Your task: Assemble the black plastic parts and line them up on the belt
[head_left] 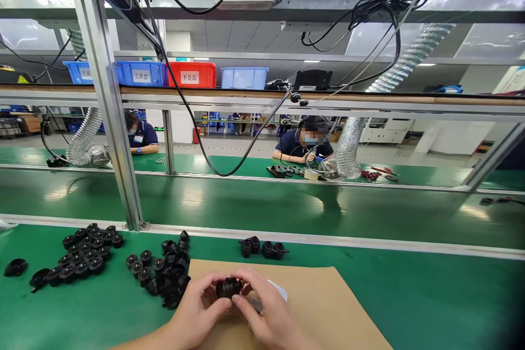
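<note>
Both of my hands hold one small black round part (228, 287) above a brown cardboard sheet (315, 301). My left hand (200, 306) grips its left side between thumb and fingers. On the other side, my right hand (262, 303) pinches the part's right end. A whitish item (279, 290) lies partly hidden behind my right hand. Left of my hands is a heap of black parts (168, 273), and farther left a wider group of round black parts (84, 254). Several more black parts (262, 248) stand beyond the sheet.
A metal post (109, 98) rises at the left behind the green table (430, 295). Beyond a green conveyor belt (246, 202), two people in dark shirts sit at work. A black cable (192, 136) hangs in front. Blue and red bins (192, 74) stand on the shelf.
</note>
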Demonstrator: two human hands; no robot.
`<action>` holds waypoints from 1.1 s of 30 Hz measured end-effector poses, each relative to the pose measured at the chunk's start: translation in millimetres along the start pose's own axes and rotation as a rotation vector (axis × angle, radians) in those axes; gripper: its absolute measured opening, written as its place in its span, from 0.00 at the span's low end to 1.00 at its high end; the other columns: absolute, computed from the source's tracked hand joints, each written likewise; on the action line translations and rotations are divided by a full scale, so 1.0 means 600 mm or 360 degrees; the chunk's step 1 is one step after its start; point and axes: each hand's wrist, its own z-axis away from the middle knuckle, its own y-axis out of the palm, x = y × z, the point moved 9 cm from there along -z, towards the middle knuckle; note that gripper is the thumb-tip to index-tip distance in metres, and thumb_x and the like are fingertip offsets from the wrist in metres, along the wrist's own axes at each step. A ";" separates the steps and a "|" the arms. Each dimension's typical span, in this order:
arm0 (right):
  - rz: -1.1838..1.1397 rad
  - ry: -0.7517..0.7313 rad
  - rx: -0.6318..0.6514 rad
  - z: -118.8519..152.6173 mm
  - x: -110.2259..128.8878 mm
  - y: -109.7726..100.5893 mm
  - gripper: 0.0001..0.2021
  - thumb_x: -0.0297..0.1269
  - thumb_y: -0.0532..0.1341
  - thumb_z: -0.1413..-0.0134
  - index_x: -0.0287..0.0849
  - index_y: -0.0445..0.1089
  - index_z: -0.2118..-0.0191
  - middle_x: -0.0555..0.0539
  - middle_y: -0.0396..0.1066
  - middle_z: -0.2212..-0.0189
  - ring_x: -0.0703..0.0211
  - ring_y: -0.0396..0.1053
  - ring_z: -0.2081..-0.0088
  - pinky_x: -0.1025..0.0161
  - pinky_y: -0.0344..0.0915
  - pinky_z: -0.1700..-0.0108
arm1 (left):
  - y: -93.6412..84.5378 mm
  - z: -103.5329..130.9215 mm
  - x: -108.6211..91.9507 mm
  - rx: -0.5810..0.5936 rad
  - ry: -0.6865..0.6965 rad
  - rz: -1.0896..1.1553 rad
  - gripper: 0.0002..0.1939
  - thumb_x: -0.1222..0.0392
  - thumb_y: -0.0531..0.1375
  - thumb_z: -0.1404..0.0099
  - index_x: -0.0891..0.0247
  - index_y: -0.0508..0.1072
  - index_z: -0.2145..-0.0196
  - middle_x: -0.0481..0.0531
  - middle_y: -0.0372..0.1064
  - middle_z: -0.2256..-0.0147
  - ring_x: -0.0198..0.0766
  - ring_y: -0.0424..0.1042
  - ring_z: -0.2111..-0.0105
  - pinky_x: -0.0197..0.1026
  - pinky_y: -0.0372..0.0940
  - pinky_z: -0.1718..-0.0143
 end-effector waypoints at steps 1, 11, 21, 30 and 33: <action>0.0005 -0.0012 0.0014 -0.001 0.001 -0.001 0.18 0.32 0.60 0.32 0.53 0.68 0.40 0.46 0.76 0.47 0.53 0.75 0.55 0.58 0.73 0.50 | -0.001 0.000 0.001 -0.0005 0.0000 -0.0019 0.15 0.55 0.69 0.34 0.57 0.81 0.50 0.53 0.81 0.56 0.46 0.76 0.60 0.41 0.67 0.57; 0.0007 -0.0009 0.0021 -0.002 0.005 -0.010 0.18 0.32 0.61 0.33 0.55 0.69 0.40 0.48 0.77 0.47 0.54 0.76 0.54 0.59 0.74 0.51 | 0.001 0.003 -0.006 0.0032 0.0027 -0.0009 0.14 0.58 0.67 0.32 0.55 0.80 0.49 0.53 0.80 0.54 0.47 0.76 0.55 0.42 0.67 0.53; 0.0089 -0.0017 0.0034 0.000 0.005 -0.009 0.21 0.31 0.62 0.33 0.54 0.70 0.38 0.45 0.77 0.44 0.50 0.77 0.52 0.57 0.75 0.51 | 0.000 0.000 -0.003 0.0010 0.0056 0.0091 0.15 0.60 0.69 0.34 0.55 0.81 0.50 0.53 0.80 0.53 0.47 0.77 0.54 0.42 0.70 0.52; 0.0360 -0.0143 0.0107 0.002 0.016 -0.013 0.18 0.38 0.61 0.30 0.51 0.69 0.37 0.42 0.79 0.49 0.47 0.77 0.52 0.52 0.73 0.50 | 0.009 0.006 0.018 0.0012 -0.0046 0.0356 0.18 0.54 0.71 0.35 0.58 0.81 0.48 0.57 0.81 0.49 0.50 0.79 0.51 0.47 0.74 0.46; 0.0449 -0.0227 0.0253 0.001 0.033 -0.008 0.19 0.33 0.58 0.30 0.51 0.69 0.37 0.42 0.78 0.50 0.46 0.75 0.52 0.53 0.71 0.52 | 0.007 0.006 0.021 0.0003 -0.0041 0.0352 0.19 0.53 0.72 0.36 0.59 0.81 0.49 0.58 0.81 0.50 0.50 0.79 0.52 0.47 0.74 0.47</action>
